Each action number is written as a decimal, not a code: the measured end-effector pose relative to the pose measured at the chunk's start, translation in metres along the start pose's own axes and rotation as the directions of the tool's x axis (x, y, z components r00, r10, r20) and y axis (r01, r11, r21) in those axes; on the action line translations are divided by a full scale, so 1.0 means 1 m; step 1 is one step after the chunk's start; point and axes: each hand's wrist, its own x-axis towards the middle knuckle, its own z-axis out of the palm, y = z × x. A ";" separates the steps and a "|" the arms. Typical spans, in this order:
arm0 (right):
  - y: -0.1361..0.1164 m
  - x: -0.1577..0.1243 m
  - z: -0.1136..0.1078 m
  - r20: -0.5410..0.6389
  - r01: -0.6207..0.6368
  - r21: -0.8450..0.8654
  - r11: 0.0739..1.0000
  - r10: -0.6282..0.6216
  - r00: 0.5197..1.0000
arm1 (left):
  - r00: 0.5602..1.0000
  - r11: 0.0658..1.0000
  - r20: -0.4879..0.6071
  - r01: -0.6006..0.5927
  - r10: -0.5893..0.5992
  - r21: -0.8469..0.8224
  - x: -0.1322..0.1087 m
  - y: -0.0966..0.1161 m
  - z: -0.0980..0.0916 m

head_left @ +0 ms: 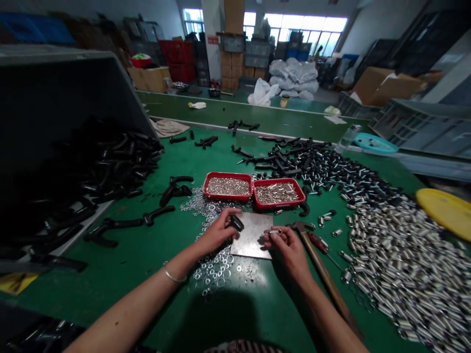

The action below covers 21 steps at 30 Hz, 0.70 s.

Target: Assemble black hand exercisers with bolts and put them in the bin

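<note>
My left hand (220, 230) is closed around a small black plastic part (236, 223), held over the left side of a square metal plate (252, 240). Over the plate's right edge, my right hand (287, 247) pinches a coil spring (274, 232) between thumb and fingers. Loose metal washers (217, 267) lie scattered beside and below my left hand. Just beyond the plate stand two red trays, the left tray (228, 197) with tiny metal pieces and the right tray (279, 204) with small pins. A hammer (324, 269) lies right of my right hand, next to a screwdriver (319, 242).
A large pile of springs (412, 264) covers the right side. Behind it spread black-headed screws (338, 169) and black parts. At left, a tipped grey bin (128, 93) spills black handles (121, 162). A yellow lid (447, 211) sits at the right edge.
</note>
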 end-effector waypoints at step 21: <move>-0.010 0.011 -0.012 0.389 0.280 -0.531 0.800 -0.063 0.919 | 0.927 0.813 0.280 0.357 -0.248 -0.460 -0.053 -0.002 0.070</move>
